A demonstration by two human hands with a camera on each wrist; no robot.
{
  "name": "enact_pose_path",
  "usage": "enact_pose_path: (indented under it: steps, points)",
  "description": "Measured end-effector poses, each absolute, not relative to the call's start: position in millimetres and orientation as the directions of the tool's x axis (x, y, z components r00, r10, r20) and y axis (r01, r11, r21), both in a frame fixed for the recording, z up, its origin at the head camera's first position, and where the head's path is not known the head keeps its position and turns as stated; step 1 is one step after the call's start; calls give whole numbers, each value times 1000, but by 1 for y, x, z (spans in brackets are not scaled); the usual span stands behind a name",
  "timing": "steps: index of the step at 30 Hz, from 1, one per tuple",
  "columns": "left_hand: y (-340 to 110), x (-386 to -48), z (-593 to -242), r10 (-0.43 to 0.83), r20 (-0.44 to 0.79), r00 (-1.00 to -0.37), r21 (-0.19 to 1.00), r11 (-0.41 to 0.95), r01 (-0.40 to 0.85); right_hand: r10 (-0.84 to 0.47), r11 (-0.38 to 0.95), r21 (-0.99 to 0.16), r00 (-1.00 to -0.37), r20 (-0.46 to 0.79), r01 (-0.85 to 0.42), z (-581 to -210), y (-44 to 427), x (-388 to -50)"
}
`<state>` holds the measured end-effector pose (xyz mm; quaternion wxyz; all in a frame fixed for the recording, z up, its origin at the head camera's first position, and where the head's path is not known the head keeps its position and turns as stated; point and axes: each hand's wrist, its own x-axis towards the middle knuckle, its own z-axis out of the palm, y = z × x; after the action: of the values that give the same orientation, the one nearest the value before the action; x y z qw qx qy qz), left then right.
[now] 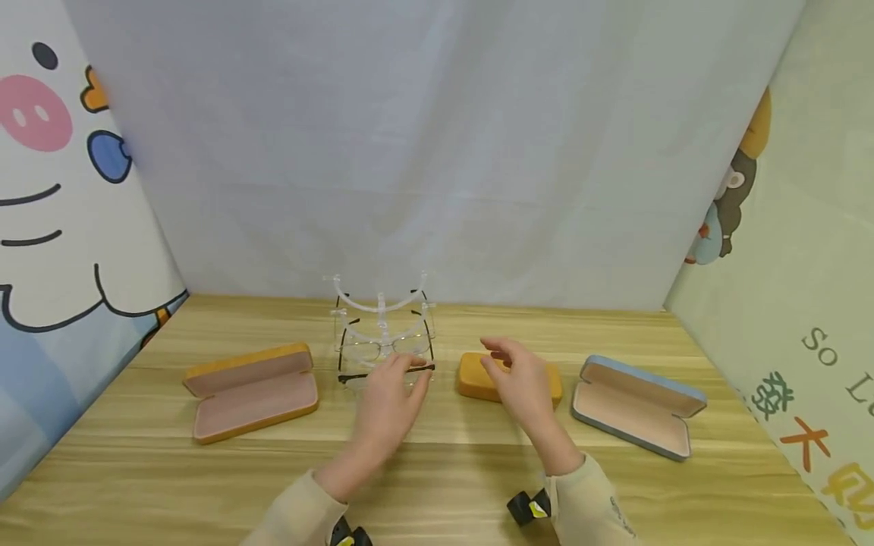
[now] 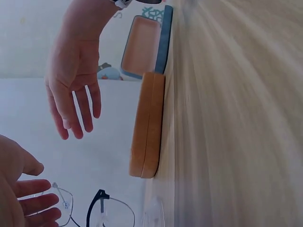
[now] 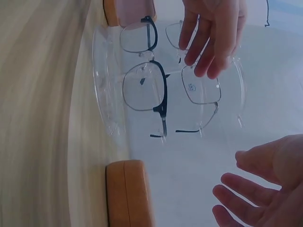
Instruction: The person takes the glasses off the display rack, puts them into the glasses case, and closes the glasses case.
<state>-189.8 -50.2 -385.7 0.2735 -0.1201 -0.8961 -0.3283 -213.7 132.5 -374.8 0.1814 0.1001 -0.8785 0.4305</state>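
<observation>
A clear acrylic display stand (image 1: 381, 305) holds two pairs of eyeglasses one above the other. The lower pair, black-browed glasses (image 3: 143, 86), is partly behind my left hand (image 1: 388, 396) in the head view; thin metal-rimmed glasses (image 3: 202, 90) sit on the upper tier. My left hand hovers in front of the stand with relaxed fingers and nothing in them. Over a closed orange glasses case (image 1: 478, 377), my right hand (image 1: 524, 385) is raised, its fingers loosely bent and free. The left wrist view shows a gap between that hand and the closed case (image 2: 147, 125).
On the left lies an open orange case (image 1: 256, 402) with a pink lining. An open blue case (image 1: 631, 417) with a pale lining lies to the right. Grey cloth (image 1: 437, 152) hangs behind the wooden table (image 1: 437, 485), with printed cloths at both sides.
</observation>
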Motion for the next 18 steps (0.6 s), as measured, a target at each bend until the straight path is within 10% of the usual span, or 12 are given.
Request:
enact_pose_path:
  steps: [11,18]
  points:
    - [-84,-197,-373,-58,725,-686,440,805,398,-86,559,-732,-905,417,-391,-369,95,-224]
    - [-105,-200,-361,-134,645,-753,498,820,281,-103,587,-702,-897,429,-403,-365,82,-226]
